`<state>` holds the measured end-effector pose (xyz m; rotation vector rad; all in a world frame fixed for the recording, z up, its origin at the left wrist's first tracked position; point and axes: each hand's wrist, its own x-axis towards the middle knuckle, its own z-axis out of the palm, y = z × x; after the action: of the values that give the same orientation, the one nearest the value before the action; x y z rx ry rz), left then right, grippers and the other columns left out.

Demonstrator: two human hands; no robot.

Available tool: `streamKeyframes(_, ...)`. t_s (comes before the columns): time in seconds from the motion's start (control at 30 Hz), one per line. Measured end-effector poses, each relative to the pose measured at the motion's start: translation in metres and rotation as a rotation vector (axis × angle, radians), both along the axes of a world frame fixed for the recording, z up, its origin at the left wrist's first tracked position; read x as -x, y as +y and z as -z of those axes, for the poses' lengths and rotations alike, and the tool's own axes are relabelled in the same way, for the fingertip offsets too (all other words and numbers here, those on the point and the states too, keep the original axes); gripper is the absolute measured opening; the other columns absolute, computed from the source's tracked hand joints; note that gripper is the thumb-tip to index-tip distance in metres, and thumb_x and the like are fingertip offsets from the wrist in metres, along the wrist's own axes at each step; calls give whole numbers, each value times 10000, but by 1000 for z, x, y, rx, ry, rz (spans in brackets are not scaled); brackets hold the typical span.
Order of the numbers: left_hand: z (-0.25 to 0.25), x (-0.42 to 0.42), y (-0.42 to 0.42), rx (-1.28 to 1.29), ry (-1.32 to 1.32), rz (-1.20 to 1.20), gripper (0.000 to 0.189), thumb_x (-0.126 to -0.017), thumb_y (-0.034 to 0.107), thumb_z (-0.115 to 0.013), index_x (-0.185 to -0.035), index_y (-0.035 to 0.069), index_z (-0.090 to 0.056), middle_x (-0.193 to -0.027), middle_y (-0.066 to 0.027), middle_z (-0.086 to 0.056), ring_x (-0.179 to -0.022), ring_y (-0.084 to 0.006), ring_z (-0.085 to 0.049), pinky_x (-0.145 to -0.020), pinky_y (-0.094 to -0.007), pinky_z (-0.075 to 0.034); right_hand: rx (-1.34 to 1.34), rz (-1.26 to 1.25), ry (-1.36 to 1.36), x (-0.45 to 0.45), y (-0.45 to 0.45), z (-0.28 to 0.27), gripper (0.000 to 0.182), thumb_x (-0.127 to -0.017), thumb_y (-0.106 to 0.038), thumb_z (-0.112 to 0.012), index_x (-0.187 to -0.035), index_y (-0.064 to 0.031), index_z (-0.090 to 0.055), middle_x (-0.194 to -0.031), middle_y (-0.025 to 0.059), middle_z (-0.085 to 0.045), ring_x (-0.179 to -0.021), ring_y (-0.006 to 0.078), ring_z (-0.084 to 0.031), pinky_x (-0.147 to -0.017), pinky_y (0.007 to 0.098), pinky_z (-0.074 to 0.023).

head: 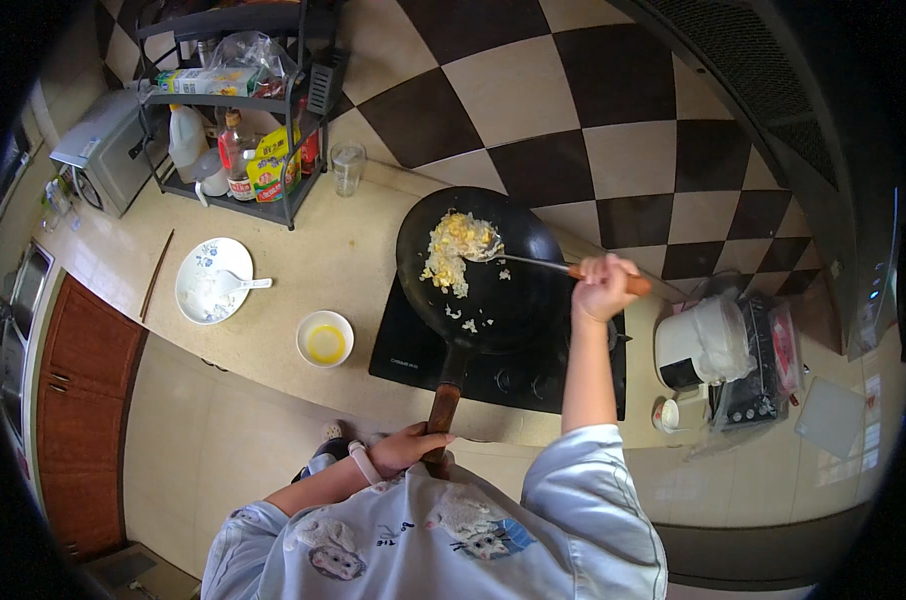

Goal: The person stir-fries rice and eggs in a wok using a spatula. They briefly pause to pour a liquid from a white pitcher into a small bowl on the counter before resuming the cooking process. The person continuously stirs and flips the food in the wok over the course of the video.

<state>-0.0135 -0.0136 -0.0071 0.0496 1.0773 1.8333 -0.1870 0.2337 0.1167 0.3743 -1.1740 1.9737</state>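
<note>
A black wok (528, 300) stands over the gas hob (404, 352). My left hand (411, 448) is closed round the wok's wooden handle (444, 412) near its end. In my right hand (604, 289) is the wooden handle of a metal ladle or spatula (535, 262), whose head lies at the right edge of the food. That food, fried rice with egg (453, 244), is heaped in the upper left of the wok, with loose grains below it and to the right.
Left of the hob are a small bowl with yellow liquid (325, 340), a patterned plate (231, 306) holding a white spoon (231, 283), chopsticks (157, 276), a glass (348, 169) and a rack of bottles (235, 214). To the right stand a white container (678, 341) and a small cup (666, 414).
</note>
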Motion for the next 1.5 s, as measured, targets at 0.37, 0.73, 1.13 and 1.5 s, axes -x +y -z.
streamKeyframes(0.37,-5,-1,-3,-12,-39,16,309,-783,294,-562,-914,25,-483,-761,-24,-496,-693,-113,-468,-632,-241,-390,80,240,-396,-60,11,-52,227,-731,-14,-486,-581,-98,-337,-460,-20,-323,-359,67,-265,-350,217,-242)
streamKeyframes(0.73,-2,-2,-3,-14,-55,-3,305,-796,300,-549,-938,35,-500,-774,-15,-522,-688,-111,-486,-639,-236,-399,127,169,-50,-57,-8,-28,234,-779,-43,-433,-570,-90,-338,-434,-8,-317,-345,88,-301,-365,230,-278)
streamKeyframes(1.13,-1,-1,-4,-29,-111,39,305,-793,283,-554,-955,32,-492,-782,-14,-509,-709,-97,-476,-625,-239,-397,26,63,-43,8,-2,13,204,-728,4,-488,-566,-50,-375,-463,19,-363,-377,107,-338,-405,253,-310)
streamKeyframes(1.5,-9,0,-5,-26,-94,15,294,-793,283,-554,-919,26,-487,-744,-8,-500,-676,-99,-483,-603,-238,-402,-10,229,-267,-70,1,-36,201,-728,13,-463,-580,-62,-351,-441,10,-337,-355,88,-285,-356,234,-265)
